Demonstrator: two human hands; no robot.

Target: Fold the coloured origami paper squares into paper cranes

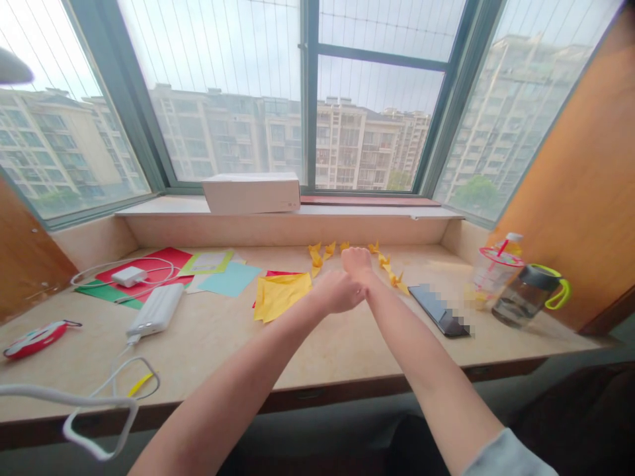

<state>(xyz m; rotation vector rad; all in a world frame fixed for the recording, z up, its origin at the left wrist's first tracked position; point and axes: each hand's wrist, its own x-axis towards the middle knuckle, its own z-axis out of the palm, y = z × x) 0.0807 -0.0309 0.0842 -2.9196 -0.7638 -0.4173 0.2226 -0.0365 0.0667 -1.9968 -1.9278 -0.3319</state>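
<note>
My right hand [356, 260] is curled, its knuckles at the back of the tabletop among small folded yellow paper cranes. My left hand [342, 291] lies just nearer, its fingers bent in against my right wrist. Whatever either hand holds, if anything, is hidden behind the fingers. To the left of the hands, two cranes are a yellow paper crane [315, 256] and another crane [330, 250]. On the right side, a further crane [385, 262] belongs to the same curved row. A stack of yellow paper sheets [282, 295] lies beside my left forearm, with red paper under it.
At right are a phone [436, 311], a clear plastic cup [496, 274] and a dark bottle [523, 297]. Coloured paper [231, 279], a white power bank [155, 309], a charger [129, 276] with cables and a red-and-white object [37, 340] occupy the left. A white box [251, 196] stands on the sill.
</note>
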